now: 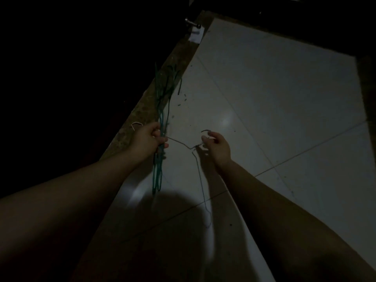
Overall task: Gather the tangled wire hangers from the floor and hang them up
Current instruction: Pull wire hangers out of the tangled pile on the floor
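It's dim in here, but at mid-frame the left hand [151, 137] has its fingers curled tight round a bunch of green hangers [157, 176]. The bunch runs upright through the fist, its ends reaching toward the upper left over the brown sill [142, 102] and down toward the lower centre. The grip looks meant to keep the gathered ones together and off the floor [274, 98]. Just right of centre, the right hand [218, 147] seems to pinch the neck of one thin grey hanger [200, 174] beneath its hook [205, 131], fingertips closed on the wire. One shoulder of that hanger stretches across to the left fist, where it looks caught in the bunch, and the other trails down toward the bottom of the frame. I'd judge the hands are held apart to draw this one free of the tangle. Nothing is hung up yet, and no rail is in sight.
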A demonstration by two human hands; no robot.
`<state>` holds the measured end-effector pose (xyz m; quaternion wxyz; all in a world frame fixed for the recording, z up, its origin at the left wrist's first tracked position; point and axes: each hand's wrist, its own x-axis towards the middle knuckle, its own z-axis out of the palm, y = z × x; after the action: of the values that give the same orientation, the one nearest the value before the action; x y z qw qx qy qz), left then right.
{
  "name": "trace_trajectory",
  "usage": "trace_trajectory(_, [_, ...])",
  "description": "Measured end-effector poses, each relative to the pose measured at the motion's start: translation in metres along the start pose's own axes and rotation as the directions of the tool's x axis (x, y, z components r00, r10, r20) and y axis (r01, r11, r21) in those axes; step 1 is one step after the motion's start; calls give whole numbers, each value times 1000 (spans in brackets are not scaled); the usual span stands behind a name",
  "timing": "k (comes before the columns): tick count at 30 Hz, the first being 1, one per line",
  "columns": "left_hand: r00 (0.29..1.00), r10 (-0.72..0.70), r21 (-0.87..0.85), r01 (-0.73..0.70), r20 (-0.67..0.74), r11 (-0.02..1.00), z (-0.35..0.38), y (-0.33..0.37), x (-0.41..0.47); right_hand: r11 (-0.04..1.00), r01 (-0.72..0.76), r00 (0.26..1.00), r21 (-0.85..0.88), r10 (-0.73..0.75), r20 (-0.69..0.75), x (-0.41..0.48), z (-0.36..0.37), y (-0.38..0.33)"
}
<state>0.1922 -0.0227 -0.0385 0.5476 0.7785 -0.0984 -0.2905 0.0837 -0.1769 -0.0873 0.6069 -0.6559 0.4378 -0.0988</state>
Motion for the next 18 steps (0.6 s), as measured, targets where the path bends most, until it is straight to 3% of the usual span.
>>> trace_trajectory(3, [999, 2, -21, -3, -34, 1000, -3, -4, -1, 998, -8, 992, -61, 16, 128, -7, 12, 14])
trace_trajectory(7, [1000, -19, -16, 19, -11, 1000, -10, -11, 0, 969, 54, 990, -243, -20, 139, -5, 24, 32])
trace_trajectory(15, [1000, 6, -2, -6, 16, 1000, -14, -23, 6, 922, 69, 997, -380, -72, 6, 1, 37, 45])
trace_trajectory(18, [1000, -2, -21, 2, 1, 1000, -16, -23, 7, 935, 35, 993, -353, -72, -90, -1, 41, 41])
